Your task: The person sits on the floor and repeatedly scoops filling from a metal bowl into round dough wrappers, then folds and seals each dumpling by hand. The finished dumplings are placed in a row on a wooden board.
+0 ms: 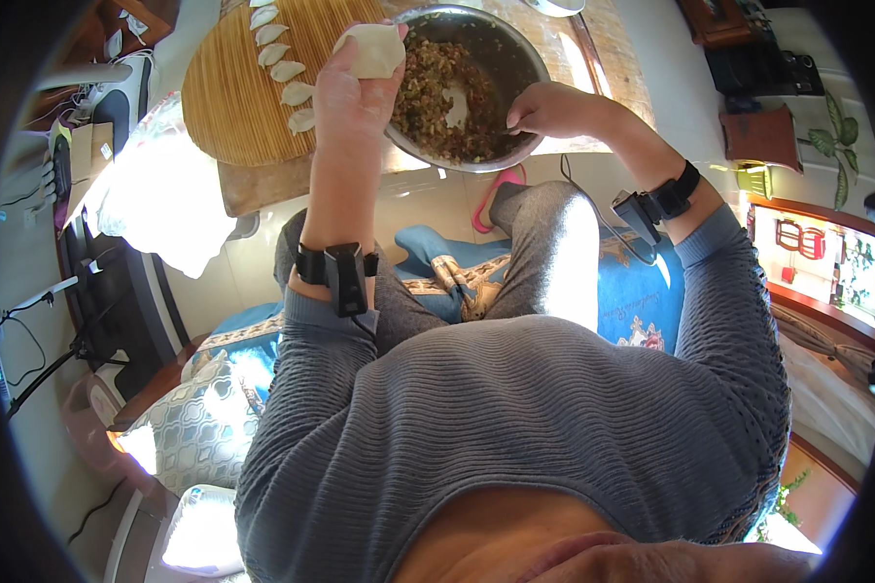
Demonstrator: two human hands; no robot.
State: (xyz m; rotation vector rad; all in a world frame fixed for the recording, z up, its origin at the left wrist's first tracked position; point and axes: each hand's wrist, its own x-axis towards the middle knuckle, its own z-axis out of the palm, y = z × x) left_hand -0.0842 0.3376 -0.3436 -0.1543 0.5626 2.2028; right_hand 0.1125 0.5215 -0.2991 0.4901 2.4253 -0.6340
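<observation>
My left hand (361, 87) holds a pale round dough wrapper (376, 52) on its raised palm and fingers, just left of a steel bowl. Chopped filling (437, 80) covers much of the bottom of the steel bowl (529, 55), with a pale patch in its middle that I cannot make out. Over the bowl's right rim, my right hand (561, 109) has its fingers pinched on what looks like a thin utensil handle (513, 132), mostly hidden. Several folded dumplings (287, 71) lie in a row on a round wooden board (222, 95) beyond my left wrist.
The wooden table (262, 186) carries the board and bowl; a white bowl (558, 6) stands at its far edge. A white plastic bag (164, 197) bulges beside the table's left corner. A black cable (601, 211) hangs from the device on my right wrist.
</observation>
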